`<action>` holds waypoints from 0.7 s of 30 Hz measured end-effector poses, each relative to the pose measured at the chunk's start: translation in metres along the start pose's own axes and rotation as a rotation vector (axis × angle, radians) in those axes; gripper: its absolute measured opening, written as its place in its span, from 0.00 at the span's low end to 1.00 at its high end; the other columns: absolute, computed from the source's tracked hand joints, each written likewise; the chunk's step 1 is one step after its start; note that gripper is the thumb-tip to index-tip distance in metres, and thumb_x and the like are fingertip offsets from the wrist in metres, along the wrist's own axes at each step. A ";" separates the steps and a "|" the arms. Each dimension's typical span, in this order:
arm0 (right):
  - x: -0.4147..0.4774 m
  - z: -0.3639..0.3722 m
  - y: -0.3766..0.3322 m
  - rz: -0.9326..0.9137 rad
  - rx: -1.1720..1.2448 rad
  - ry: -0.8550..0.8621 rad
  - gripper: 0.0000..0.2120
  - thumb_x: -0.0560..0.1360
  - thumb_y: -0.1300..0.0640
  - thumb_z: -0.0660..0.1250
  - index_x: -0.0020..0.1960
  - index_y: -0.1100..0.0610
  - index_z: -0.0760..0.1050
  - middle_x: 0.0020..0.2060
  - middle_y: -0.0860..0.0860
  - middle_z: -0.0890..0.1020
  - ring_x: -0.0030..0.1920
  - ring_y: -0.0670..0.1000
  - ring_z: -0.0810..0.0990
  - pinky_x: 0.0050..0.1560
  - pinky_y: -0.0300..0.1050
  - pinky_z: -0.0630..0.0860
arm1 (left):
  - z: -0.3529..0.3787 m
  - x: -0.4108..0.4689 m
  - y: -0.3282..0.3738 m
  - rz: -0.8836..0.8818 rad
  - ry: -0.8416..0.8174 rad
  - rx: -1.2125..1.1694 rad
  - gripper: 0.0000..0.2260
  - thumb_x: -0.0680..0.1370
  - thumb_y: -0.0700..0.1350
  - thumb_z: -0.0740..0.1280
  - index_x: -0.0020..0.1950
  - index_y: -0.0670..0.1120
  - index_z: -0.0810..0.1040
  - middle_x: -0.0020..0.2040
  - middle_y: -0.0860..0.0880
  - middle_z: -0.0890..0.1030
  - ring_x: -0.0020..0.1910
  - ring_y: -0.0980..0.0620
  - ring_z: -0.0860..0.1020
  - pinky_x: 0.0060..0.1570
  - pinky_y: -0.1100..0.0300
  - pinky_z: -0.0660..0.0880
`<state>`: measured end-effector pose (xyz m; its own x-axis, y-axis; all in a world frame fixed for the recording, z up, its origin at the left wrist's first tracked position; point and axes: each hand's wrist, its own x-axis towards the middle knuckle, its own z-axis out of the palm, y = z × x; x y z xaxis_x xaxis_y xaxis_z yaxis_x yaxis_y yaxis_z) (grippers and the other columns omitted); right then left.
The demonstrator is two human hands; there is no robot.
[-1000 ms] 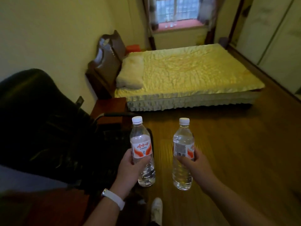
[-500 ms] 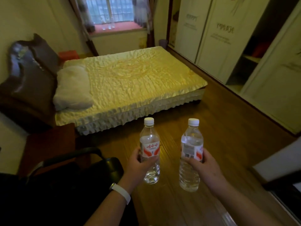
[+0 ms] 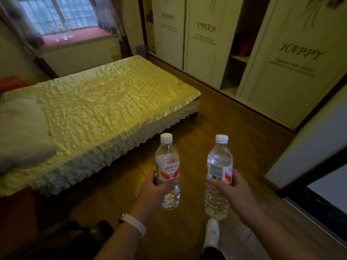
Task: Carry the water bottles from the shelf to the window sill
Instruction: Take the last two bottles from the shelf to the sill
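The left hand (image 3: 155,188) grips the left bottle (image 3: 167,171) around its lower label, fingers curled; the right hand (image 3: 233,190) grips the right bottle (image 3: 219,175) the same way. Both bottles are upright, capped and apart, held over the wood floor (image 3: 216,117) near the bed (image 3: 105,102). The sill (image 3: 75,37) lies far left, beyond the bed.

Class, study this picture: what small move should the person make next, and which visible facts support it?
Probably step forward along the floor between bed and wardrobe. The left hand grips the left bottle, the right hand the right bottle, both upright and capped; the sill lies far off, beyond the bed.
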<state>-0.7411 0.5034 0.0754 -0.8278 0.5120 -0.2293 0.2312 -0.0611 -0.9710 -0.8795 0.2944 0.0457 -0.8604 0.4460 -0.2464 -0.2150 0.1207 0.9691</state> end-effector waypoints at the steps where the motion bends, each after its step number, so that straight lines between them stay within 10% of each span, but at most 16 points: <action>1: 0.012 -0.007 0.000 0.002 0.008 -0.001 0.18 0.71 0.52 0.74 0.58 0.44 0.75 0.49 0.43 0.85 0.49 0.46 0.85 0.42 0.41 0.80 | 0.007 0.012 0.002 0.002 -0.005 0.009 0.31 0.59 0.59 0.81 0.59 0.52 0.78 0.51 0.54 0.86 0.48 0.54 0.86 0.42 0.61 0.81; 21: 0.252 -0.183 -0.067 -0.028 0.071 0.088 0.16 0.72 0.53 0.74 0.57 0.44 0.75 0.49 0.47 0.85 0.47 0.46 0.85 0.42 0.41 0.80 | 0.200 0.257 0.114 0.116 -0.115 0.107 0.21 0.62 0.61 0.80 0.53 0.60 0.81 0.52 0.52 0.86 0.50 0.52 0.86 0.44 0.59 0.80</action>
<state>-0.8720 0.7933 0.0951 -0.7848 0.5873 -0.1979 0.1688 -0.1047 -0.9801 -1.0331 0.6002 0.0915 -0.8166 0.5605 -0.1379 -0.0615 0.1530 0.9863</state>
